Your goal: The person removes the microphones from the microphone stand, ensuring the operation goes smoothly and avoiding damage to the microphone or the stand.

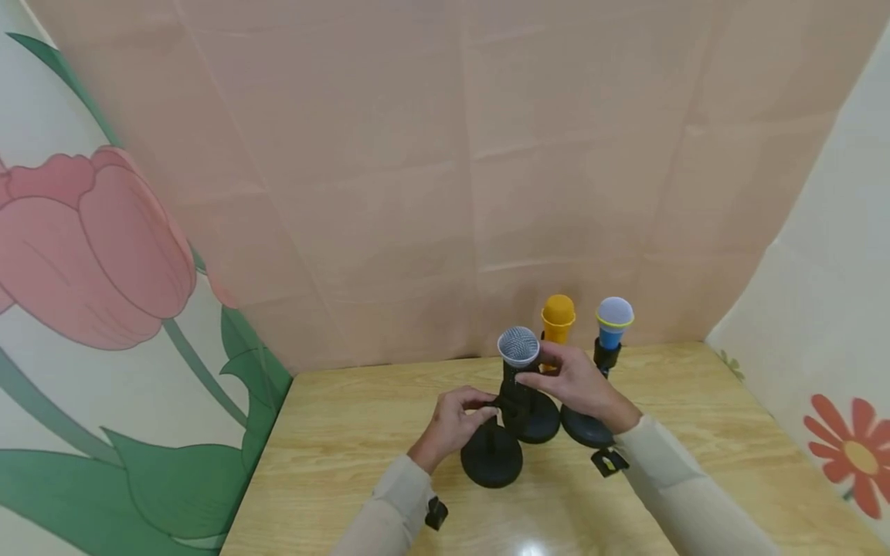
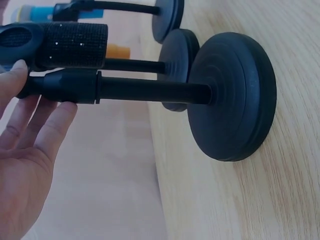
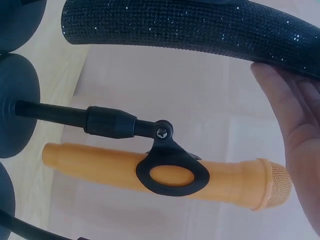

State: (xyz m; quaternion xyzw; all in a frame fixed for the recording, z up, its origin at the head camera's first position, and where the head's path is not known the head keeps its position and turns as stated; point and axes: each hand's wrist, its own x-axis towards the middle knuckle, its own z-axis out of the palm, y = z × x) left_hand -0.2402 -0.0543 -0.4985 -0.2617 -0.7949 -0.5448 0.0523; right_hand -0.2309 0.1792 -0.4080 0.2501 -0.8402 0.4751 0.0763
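Observation:
A black glittery microphone [image 3: 165, 25] with a silver mesh head [image 1: 518, 346] stands upright in the head view, at the clip [image 2: 17, 42] of the nearest stand. My right hand [image 1: 575, 378] grips it just below the head, fingers against its side. My left hand [image 1: 450, 423] pinches the top of that black microphone stand [image 2: 150, 91], thumb on the clip and fingertips beneath the collar. The round stand base [image 1: 491, 457] rests on the table. Part of the handle is hidden by the clip.
Close behind stand an orange microphone [image 3: 100, 162] and a blue microphone [image 1: 612, 338] with a white head, each clipped in a black stand on the wooden table [image 1: 334, 432]. A pinkish sheet [image 1: 389, 193] hangs at the table's back edge. Flower-painted walls flank both sides.

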